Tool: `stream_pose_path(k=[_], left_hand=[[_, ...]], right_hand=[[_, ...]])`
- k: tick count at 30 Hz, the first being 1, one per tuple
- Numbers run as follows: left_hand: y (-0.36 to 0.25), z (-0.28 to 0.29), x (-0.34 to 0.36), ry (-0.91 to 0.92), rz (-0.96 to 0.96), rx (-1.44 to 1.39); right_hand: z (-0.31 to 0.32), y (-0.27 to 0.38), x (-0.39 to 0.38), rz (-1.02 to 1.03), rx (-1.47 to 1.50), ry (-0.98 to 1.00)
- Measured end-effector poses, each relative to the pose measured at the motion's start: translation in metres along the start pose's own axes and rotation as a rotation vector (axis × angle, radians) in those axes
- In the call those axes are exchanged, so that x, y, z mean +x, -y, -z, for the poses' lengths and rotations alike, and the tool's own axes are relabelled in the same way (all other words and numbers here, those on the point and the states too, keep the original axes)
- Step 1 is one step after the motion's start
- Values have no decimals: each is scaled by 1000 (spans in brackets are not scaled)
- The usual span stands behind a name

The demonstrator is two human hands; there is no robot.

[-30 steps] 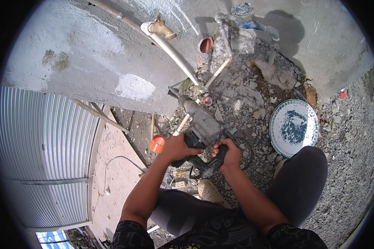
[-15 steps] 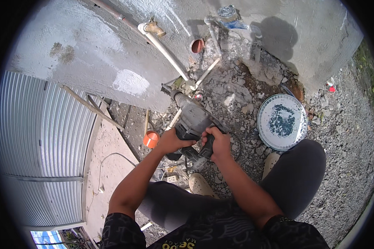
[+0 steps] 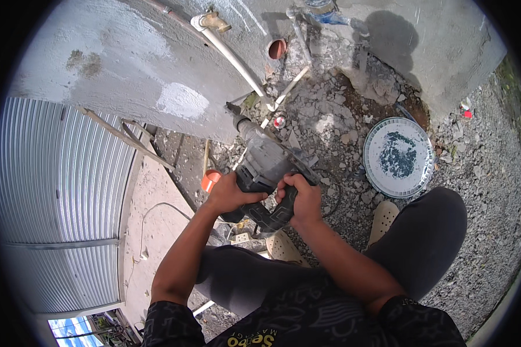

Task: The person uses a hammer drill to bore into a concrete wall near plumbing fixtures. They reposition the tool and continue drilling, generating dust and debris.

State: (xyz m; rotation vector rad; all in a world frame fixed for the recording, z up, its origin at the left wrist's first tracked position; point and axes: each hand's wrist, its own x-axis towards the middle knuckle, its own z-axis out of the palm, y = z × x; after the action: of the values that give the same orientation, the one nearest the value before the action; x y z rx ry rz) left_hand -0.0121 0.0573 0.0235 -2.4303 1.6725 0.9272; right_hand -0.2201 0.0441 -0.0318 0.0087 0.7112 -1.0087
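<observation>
A dusty grey-black rotary hammer [image 3: 267, 161] hangs in front of my knees, its chuck [image 3: 237, 118] aimed up and to the left toward the foot of the concrete wall. My left hand [image 3: 230, 195] is closed on the left side of its body, thumb lying across the housing and fingers mostly hidden beneath. Around the rear handle, my right hand [image 3: 304, 199] is wrapped with its fingers curled in. Whether a bit sits in the chuck and touches anything is hard to make out. Broken rubble lies under the tool.
A round white lid with dark flecks [image 3: 398, 157] lies on gravel to the right. White pipes [image 3: 237, 65] with a brass tap [image 3: 216, 22] run along the wall. An orange pipe piece [image 3: 211, 180] is left of the tool. A cable [image 3: 150, 217] crosses the slab near corrugated metal sheeting [image 3: 58, 168].
My view has shifted slightly. The rotary hammer's rear has swung a little toward me in the picture, with both hands keeping their grip.
</observation>
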Motion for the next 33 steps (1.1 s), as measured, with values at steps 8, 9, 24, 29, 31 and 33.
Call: stream_pose_path(k=[8,9,24,29,31,33], left_hand=[[8,2,12,43,115,-5],[9,2,14,41,139,22],[48,-7,35,35,22,141],[42,-5,44,99,73,178],[39,-3,45,92,79,215],[36,0,44,99,67,163]], right_hand=[[11,-20,23,-77,10,-41],[13,-25,26,-78,-18,-33],[24,-66,43,-173,38,-152],[24,-61,51,-193,71,-187],[23,-60,51,-173,41,-182],[22,-61,50,-198,44,-221]])
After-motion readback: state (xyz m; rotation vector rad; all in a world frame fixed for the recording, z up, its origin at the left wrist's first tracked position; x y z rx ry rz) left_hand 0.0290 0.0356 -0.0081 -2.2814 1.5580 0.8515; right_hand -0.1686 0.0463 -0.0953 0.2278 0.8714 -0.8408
